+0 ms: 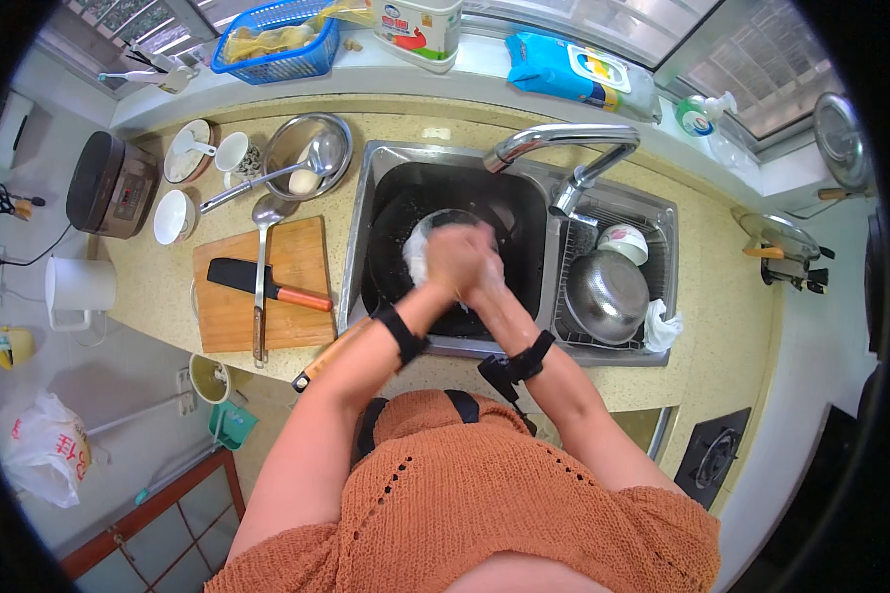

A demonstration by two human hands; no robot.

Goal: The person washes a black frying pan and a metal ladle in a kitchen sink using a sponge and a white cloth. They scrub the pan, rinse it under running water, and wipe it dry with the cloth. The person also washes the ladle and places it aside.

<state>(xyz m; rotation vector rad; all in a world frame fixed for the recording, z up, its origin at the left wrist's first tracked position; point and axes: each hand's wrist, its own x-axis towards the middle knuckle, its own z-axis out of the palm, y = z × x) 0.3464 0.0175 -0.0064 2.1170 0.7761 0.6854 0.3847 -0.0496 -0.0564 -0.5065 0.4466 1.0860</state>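
My left hand [447, 256] and my right hand [487, 270] are pressed together, blurred, over the black left basin of a steel sink [354, 222]. Just behind and beneath them is a round bowl [417, 252] with something white in or on it; the hands partly hide it. Whether anything is between the palms cannot be seen. A dark wok [386, 270] sits in the basin, and its wooden handle [334, 354] leans over the front left edge. The chrome faucet [564, 137] arches over the rear right of the basin.
A wooden cutting board [226, 326] at left bears a black-bladed knife [237, 276] and a steel turner [260, 259]. Behind it stand a steel bowl [273, 144] with a ladle and small bowls. A drying rack [664, 259] in the right basin holds an upturned metal bowl [607, 296].
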